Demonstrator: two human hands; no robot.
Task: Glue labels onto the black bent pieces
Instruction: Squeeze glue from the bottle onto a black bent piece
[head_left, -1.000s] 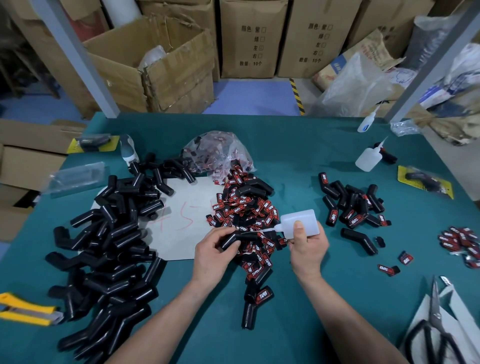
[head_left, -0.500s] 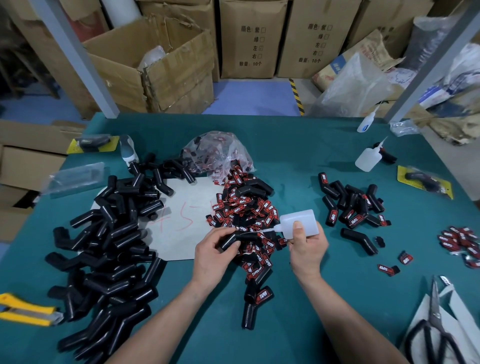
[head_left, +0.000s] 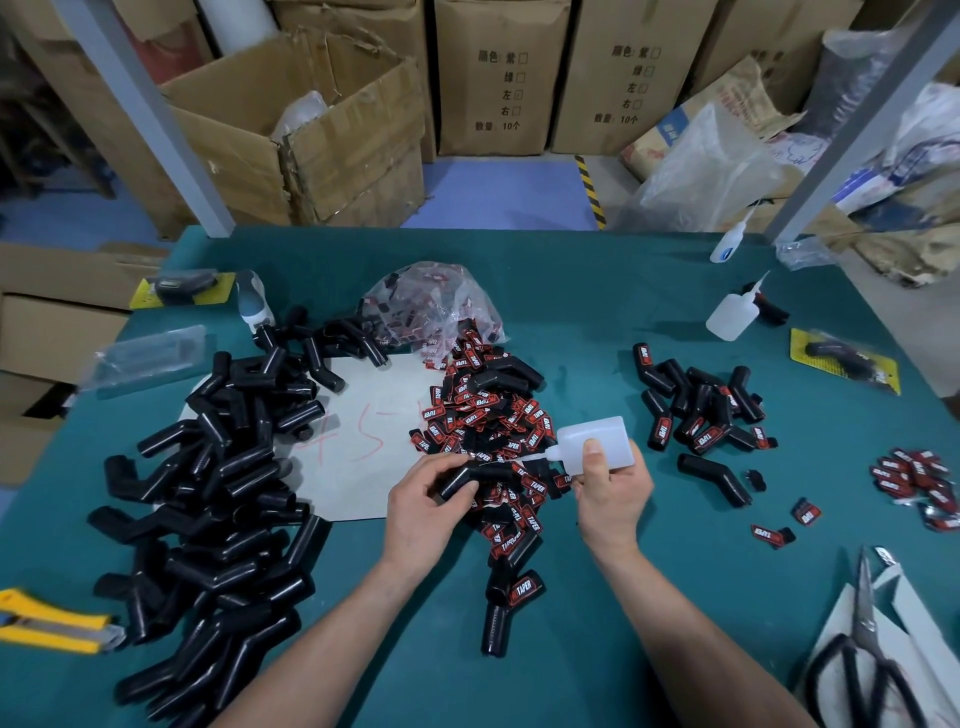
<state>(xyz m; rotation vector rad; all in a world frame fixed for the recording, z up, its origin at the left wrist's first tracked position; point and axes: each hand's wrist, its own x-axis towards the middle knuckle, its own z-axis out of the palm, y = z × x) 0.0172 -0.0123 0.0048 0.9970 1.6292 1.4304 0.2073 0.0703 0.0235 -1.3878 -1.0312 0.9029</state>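
My left hand (head_left: 421, 509) grasps one black bent plastic tube piece (head_left: 475, 475), fingers curled round its lower leg. It is raised just above the near edge of the heap of red-and-black "TAPER" labels (head_left: 488, 415) at the middle of the green table (head_left: 597, 322). My right hand (head_left: 613, 499) is clenched round the translucent white plastic glue bottle (head_left: 597, 444), thumb pressed on its flat face, and the nozzle points left at the piece's upper leg. Whether the tip touches the surface cannot be determined. In my judgement the step in hand is glue application. To do it well, keep the piece steady and its bare face up, squeeze lightly for a small bead where the label will sit, and keep adhesive off my fingertips and off the loose labels below. Unlabelled black tube pieces (head_left: 218, 493) lie piled at the left, well apart from the labelled black pieces (head_left: 706, 410) at the right. Against the earlier frames I find no material difference — both hands, the bottle and the piece stay where they were, which suggests a slow, continuous squeeze.
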